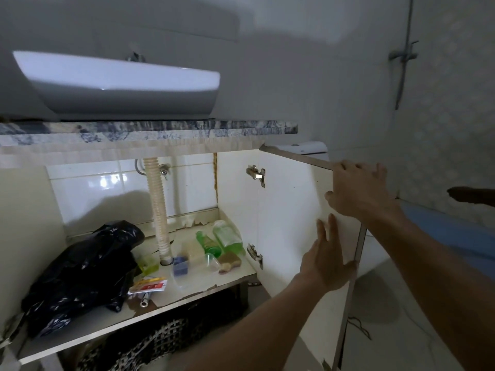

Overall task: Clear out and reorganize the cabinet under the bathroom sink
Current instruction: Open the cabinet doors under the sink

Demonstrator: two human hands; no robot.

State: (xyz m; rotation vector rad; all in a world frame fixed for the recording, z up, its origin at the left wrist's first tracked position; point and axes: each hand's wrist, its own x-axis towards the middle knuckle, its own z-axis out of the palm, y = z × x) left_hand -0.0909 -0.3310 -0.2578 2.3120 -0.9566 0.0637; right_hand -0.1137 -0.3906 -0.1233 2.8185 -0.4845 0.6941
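Head view. I see white cabinet door (292,210) swung open at right of under-sink cabinet. Left hand (325,259) flat on door's inner face, fingers straight, thumb hooked round door's free edge. Right hand (359,191) at door's top corner, fingers spread over top edge, thumb on inner face.

On white cabinet shelf (187,293): crumpled black plastic bag (83,269) at left, beige corrugated drain hose (158,207) upright at centre, two green liquid bottles (219,238) lying at right, brown sponge (229,259) just beside them. White basin (120,84) above stone countertop (160,128).
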